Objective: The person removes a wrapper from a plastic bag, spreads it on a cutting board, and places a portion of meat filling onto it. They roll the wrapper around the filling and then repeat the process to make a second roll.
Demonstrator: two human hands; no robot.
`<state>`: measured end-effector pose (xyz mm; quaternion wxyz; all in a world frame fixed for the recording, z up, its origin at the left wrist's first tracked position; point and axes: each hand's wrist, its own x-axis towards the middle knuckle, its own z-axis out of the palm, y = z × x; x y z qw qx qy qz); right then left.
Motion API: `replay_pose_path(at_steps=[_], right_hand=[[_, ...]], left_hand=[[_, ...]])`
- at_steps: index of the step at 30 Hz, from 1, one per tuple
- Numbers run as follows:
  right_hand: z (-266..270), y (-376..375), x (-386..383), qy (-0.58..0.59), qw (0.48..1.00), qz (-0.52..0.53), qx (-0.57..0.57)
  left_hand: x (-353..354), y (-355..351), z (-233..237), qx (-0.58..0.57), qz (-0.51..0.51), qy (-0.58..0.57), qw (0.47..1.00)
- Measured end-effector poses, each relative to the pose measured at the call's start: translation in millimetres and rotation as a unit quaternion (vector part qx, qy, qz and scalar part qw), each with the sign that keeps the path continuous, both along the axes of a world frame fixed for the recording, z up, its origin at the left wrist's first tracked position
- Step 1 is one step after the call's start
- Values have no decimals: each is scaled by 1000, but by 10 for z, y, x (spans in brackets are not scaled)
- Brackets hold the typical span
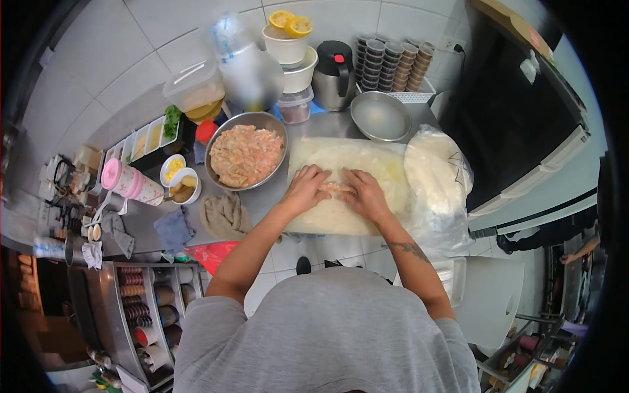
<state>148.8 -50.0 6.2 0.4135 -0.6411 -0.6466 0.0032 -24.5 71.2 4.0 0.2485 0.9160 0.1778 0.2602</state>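
Both hands meet over a pale, worn cutting board [327,219] on the steel counter. Between them lies a small roll of pinkish minced filling [336,187], partly covered by the fingers. My left hand [306,188] curls its fingers onto the roll's left end. From the other side, my right hand [366,194] presses its fingers on the right end. Left of the board is a steel bowl [284,156] heaped with pink minced meat mixture [244,156]. At the board's right edge, a plastic bag [458,226] covers a stack of round whitish wrappers [429,167].
Behind the board are a steel pan [381,116], a thermal jug [334,75] and stacked sauce cups [386,62]. Small bowls [185,187], a pink-lidded tumbler [134,183] and crumpled cloths [225,213] lie left. Another person's arm [581,250] shows far right.
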Motion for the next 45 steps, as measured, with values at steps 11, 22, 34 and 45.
replay_pose_path(at_steps=[11,22,34,45], right_hand=[[-240,246,-188,-50,996,35,-59],[178,-285,316,39,988,-17,-149],[0,-437,446,147,984,-2,-105],[36,-587,708,63,987,-2,-151]], left_hand=[[-199,226,-184,-11,-19,15,1000],[-208,37,297,15,-15,120,993],[709,-376,-79,73,-50,71,994],[648,-272,61,17,-75,101,992]])
